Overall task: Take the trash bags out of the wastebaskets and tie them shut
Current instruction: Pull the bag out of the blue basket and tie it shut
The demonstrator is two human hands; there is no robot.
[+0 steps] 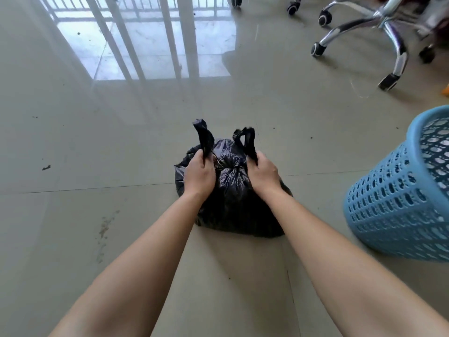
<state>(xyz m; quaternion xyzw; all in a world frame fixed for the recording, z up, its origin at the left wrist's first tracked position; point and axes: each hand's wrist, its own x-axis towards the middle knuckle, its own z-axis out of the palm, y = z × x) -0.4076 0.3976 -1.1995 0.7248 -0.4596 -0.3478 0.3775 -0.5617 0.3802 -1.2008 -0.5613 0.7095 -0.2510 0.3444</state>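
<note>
My left hand (199, 171) and right hand (262, 173) each clench one handle of the black trash bag (233, 205) on the floor tiles; I should cross them and pull evenly, low, tight.

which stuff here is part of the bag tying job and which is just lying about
Job:
black bag, on the floor
left hand, gripping one bag ear
right hand, gripping the other ear
blue basket, beside the bag

Lying about:
chair base on casters
orange scrap at the right edge
dark debris on the floor
</note>
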